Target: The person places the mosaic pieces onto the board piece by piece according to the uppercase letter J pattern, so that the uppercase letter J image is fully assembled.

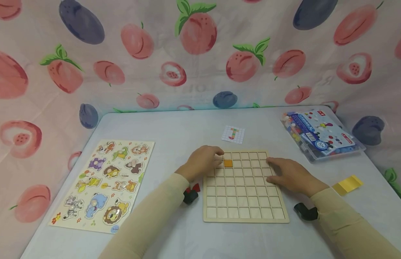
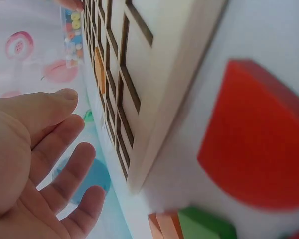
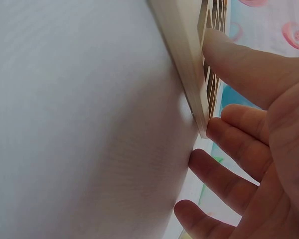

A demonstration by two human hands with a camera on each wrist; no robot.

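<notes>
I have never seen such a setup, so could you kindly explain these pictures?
There is no machine, only a person's bare left hand and right hand. The wide picture is taken from the head; the others come from the left and right wrists. On the table lie a wooden grid board with an orange square, an animal-picture board, a pattern card and a box of pieces. The right hand touches the grid board's right edge; the left is beside its upper left corner. Neither visibly holds a loose piece.

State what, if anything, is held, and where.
Left hand holds nothing visible; right hand touches the right edge of the pale wooden grid board; no clear grip.
</notes>
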